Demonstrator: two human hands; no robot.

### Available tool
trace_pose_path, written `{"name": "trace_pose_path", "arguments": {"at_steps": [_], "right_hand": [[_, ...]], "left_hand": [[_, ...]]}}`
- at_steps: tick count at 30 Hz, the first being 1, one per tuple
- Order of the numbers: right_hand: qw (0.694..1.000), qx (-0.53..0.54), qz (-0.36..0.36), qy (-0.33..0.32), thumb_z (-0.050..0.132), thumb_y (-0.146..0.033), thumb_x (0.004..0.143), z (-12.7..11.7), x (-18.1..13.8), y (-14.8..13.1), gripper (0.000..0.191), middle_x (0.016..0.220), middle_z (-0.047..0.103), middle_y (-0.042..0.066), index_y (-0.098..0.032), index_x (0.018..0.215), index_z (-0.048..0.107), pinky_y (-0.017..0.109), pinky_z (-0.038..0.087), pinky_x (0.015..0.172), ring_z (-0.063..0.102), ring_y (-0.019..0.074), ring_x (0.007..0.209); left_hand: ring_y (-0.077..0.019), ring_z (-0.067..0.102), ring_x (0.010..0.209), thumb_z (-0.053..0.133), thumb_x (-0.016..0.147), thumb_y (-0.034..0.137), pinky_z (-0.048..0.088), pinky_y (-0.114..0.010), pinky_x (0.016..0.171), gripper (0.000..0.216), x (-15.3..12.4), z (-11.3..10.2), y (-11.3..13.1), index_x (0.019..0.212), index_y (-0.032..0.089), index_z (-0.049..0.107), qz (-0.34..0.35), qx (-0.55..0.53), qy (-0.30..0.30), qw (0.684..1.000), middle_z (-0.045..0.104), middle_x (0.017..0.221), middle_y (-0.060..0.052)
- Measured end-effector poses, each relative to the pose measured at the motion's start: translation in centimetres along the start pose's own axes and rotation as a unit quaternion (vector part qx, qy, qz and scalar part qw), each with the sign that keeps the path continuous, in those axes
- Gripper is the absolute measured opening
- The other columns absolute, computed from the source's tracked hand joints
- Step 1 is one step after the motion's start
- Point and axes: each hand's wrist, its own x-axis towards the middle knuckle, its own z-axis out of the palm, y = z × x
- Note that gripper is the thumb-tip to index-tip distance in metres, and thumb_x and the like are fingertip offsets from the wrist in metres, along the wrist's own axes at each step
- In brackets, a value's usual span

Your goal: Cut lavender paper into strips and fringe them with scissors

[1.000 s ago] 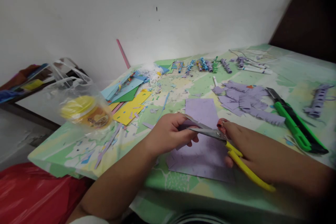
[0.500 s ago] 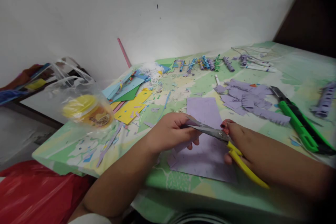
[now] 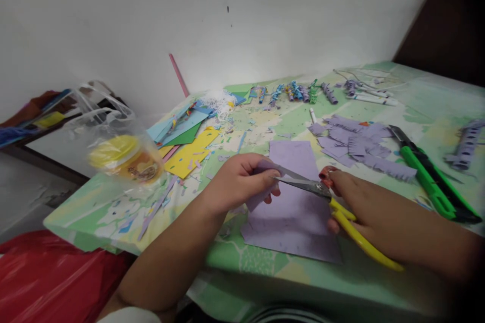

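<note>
My left hand (image 3: 246, 181) pinches a small piece of purple paper (image 3: 260, 199) between thumb and fingers. My right hand (image 3: 350, 202) is closed round the handles of a pair of scissors (image 3: 303, 182) with yellow and red grips. The scissor blades are slightly parted and reach to the paper at my left fingertips; whether they touch its edge is hard to tell. Beneath both hands a larger purple sheet (image 3: 291, 232) lies flat near the table's front edge. A pile of fringed purple strips (image 3: 356, 141) lies beyond my right hand.
To the right lies a green and black box cutter (image 3: 428, 176), with a purple paper roll (image 3: 466, 144) past it. Small rolled papers (image 3: 295, 91) and white markers (image 3: 373, 98) sit at the back. At left are coloured sheets (image 3: 193, 154) and a bagged yellow-lidded tub (image 3: 121, 159).
The scissors have opened wider at the handles, the yellow grip swinging down and right. My left hand has shifted slightly left and up with the paper.
</note>
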Motion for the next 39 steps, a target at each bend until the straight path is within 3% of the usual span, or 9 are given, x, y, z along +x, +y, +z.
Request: {"name": "trace_pose_path", "arguments": {"at_steps": [4, 11, 20, 28, 39], "right_hand": [[1.0, 0.007, 0.014, -0.014, 0.05, -0.051, 0.077, 0.0, 0.0, 0.0, 0.053, 0.113, 0.057, 0.017, -0.016, 0.116, 0.043, 0.043, 0.049, 0.079, 0.059, 0.0325, 0.099], [0.999, 0.01, 0.02, -0.037, 0.049, -0.051, 0.075, -0.2, 0.0, -0.6, 0.054, 0.12, 0.057, 0.019, -0.017, 0.117, 0.044, 0.042, 0.051, 0.076, 0.056, 0.0358, 0.107], [0.999, 0.003, 0.01, -0.048, 0.048, -0.047, 0.076, 0.0, -0.3, -0.8, 0.049, 0.115, 0.058, 0.019, -0.017, 0.115, 0.043, 0.044, 0.051, 0.078, 0.058, 0.0344, 0.105], [0.999, -0.029, -0.019, 0.029, 0.051, -0.048, 0.077, -0.1, -0.5, -0.2, 0.055, 0.121, 0.053, 0.019, -0.013, 0.119, 0.046, 0.046, 0.049, 0.084, 0.057, 0.0339, 0.106], [1.0, 0.004, 0.012, -0.014, 0.05, -0.051, 0.074, 0.0, -0.3, -0.7, 0.059, 0.117, 0.058, 0.02, -0.014, 0.12, 0.045, 0.045, 0.052, 0.078, 0.059, 0.0359, 0.104]], "left_hand": [[-0.0059, 0.056, 0.045, 0.061, 0.072, 0.023, 0.043, -0.014, 0.04, 0.009, 0.0, 0.1, -0.1, 0.068, 0.015, 0.059, 0.017, 0.02, 0.024, 0.999, 0.061, 0.056, 0.004], [-0.0046, 0.055, 0.046, 0.057, 0.071, 0.017, 0.04, -0.012, 0.041, 0.005, -0.3, 0.9, 0.0, 0.067, 0.015, 0.059, 0.016, 0.074, 0.005, 0.997, 0.06, 0.057, 0.003], [-0.0045, 0.054, 0.047, 0.053, 0.069, 0.015, 0.04, -0.013, 0.042, 0.009, -0.3, 1.0, 0.2, 0.063, 0.014, 0.059, 0.017, 0.101, -0.065, 0.993, 0.059, 0.058, 0.002], [-0.0049, 0.053, 0.044, 0.059, 0.069, 0.016, 0.039, -0.013, 0.041, 0.006, -0.5, 1.1, 0.0, 0.063, 0.015, 0.061, 0.007, 0.062, 0.019, 0.998, 0.06, 0.054, 0.004], [-0.0051, 0.054, 0.044, 0.06, 0.069, 0.018, 0.041, -0.014, 0.041, 0.005, -0.6, 1.2, 0.0, 0.065, 0.015, 0.06, 0.016, 0.07, 0.025, 0.997, 0.06, 0.054, 0.004]]}}
